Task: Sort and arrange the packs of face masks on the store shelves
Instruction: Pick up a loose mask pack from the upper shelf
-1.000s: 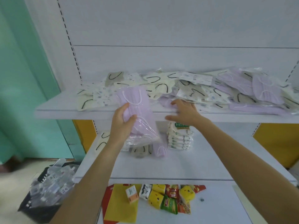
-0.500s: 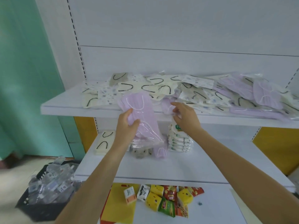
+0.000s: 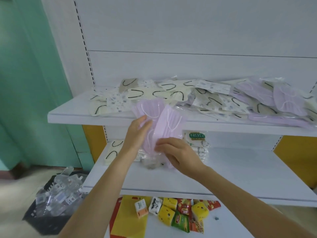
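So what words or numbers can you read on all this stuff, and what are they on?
"N95": green label on the white mask pack on the middle shelf; it looks mirrored.
"Facial": small orange and white tissue pack on the bottom shelf.
Red and green snack packets: print too blurred to read.
Packs in the basket: labels too small.

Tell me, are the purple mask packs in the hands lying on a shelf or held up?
Held up. The left hand and right hand hold two purple mask packs in front of the top shelf edge.
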### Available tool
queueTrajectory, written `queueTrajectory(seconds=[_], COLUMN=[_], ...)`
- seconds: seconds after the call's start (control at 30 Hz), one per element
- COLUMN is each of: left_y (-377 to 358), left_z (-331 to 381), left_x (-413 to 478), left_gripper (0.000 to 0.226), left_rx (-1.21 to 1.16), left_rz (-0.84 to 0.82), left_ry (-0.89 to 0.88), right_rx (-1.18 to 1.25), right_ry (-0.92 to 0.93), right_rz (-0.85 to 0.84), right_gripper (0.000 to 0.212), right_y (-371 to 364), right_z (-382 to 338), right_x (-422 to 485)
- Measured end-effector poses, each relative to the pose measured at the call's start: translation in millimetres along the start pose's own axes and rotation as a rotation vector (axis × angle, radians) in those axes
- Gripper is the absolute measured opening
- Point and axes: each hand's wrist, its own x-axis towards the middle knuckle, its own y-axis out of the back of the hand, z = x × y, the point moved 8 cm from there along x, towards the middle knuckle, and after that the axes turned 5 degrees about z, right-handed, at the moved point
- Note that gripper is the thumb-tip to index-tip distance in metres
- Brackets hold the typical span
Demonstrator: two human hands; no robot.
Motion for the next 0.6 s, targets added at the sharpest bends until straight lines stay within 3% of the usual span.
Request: queueTrajectory(seconds=[0.07,0.17,0.47,0.6], left_y=[0.8,0.2,24.8,48.7], left_z=[-2.6,-4.3,-48.8,-104.9], left_x=[-4.4,-9.2,-58.9,-86.1], left_gripper=[0.051,0.062,0.052,0.052], left_rx=[0.108,0.110,0.216,0.153], left_rz=[-0.021,-0.050,-0.135,-0.129], left_ry=[-0.040,-0.053,-0.056,0.127], right_rx=[-0.036,-0.102,-0.189,-0.107], right_ry=[0.077,0.179,0.386,0.365], right_rz=[-0.008,-0.017,-0.058,-0.066], right_gripper=[0.030,0.017,0.015,0.016], right_y=[-1.4,-1.7,-23.5,-45.0], right_z=[-2.1,-5.6,-60.9,-80.9], right_x=[-6.7,-14.2,-52.8,-66.7])
